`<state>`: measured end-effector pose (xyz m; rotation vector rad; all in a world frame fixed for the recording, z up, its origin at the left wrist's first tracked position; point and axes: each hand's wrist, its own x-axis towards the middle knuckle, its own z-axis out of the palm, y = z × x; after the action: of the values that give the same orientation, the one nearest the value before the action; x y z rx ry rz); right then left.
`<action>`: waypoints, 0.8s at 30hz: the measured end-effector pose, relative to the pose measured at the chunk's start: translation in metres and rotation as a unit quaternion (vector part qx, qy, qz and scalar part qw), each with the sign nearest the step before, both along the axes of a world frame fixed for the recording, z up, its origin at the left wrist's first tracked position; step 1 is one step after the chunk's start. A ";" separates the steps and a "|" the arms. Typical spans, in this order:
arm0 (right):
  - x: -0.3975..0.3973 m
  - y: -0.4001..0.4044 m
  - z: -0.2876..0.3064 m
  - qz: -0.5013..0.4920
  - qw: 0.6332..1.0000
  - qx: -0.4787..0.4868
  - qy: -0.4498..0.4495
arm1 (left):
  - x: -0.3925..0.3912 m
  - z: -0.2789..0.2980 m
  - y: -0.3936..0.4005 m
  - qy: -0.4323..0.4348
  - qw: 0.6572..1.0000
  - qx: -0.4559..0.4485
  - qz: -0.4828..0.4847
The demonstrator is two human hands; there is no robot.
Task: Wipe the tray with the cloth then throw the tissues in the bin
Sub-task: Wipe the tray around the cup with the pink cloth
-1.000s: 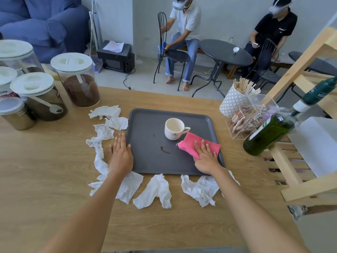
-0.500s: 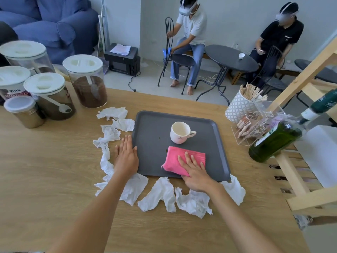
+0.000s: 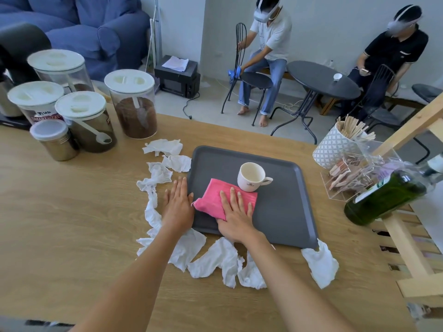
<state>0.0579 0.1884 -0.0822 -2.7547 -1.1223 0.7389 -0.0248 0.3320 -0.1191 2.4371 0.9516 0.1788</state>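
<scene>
A dark grey tray [image 3: 285, 207] lies on the wooden table in front of me. My right hand [image 3: 236, 215] presses flat on a pink cloth [image 3: 214, 196] at the tray's near-left part. The cloth touches a white cup [image 3: 251, 176] that stands on the tray. My left hand [image 3: 178, 203] rests flat, fingers together, on the table against the tray's left edge, holding nothing. Several crumpled white tissues [image 3: 211, 258] lie around the tray's left and near sides, one [image 3: 320, 263] by the near-right corner. No bin is in view.
Lidded jars [image 3: 131, 106] of coffee and powder stand at the far left. A patterned pot of wooden sticks [image 3: 335, 147], a clear sachet box [image 3: 354, 173] and a green bottle [image 3: 386, 195] on a wooden rack crowd the right. Two seated people are beyond the table.
My right hand has slid the pink cloth leftward across the tray, from its right part to the near-left, over the brown stain. My left hand has stayed at the tray's left edge.
</scene>
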 end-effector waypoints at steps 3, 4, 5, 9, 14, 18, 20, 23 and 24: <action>0.000 0.009 -0.002 -0.019 1.000 0.008 -0.006 | 0.001 0.001 0.000 0.003 1.000 -0.006 -0.001; 0.001 0.011 -0.002 -0.022 1.000 0.009 -0.005 | 0.001 0.002 0.000 0.000 1.000 -0.007 0.000; 0.001 0.011 -0.002 -0.024 1.000 0.010 -0.003 | 0.001 0.002 0.000 -0.002 1.000 -0.008 0.001; 0.003 0.003 0.002 -0.009 1.000 0.019 0.004 | 0.000 0.002 0.001 -0.001 1.000 -0.009 0.007; 0.006 -0.030 0.003 0.003 1.000 0.009 0.028 | 0.000 0.004 0.001 -0.003 1.000 -0.013 0.009; 0.013 -0.055 0.005 -0.009 0.999 -0.009 0.041 | 0.000 0.005 0.002 -0.001 1.000 -0.020 0.006; 0.018 -0.064 0.006 -0.017 0.999 -0.021 0.042 | 0.000 0.004 0.003 0.001 1.000 -0.024 0.002; 0.026 -0.076 0.006 -0.030 0.998 -0.027 0.041 | -0.001 0.004 0.003 0.001 1.000 -0.026 0.000; 0.029 -0.079 0.006 -0.036 0.998 -0.027 0.040 | -0.001 0.004 0.003 0.002 1.000 -0.025 -0.001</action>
<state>0.0867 0.1093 -0.0764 -2.7658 -0.9970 0.8754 -0.0254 0.3348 -0.1151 2.3933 0.9438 0.1486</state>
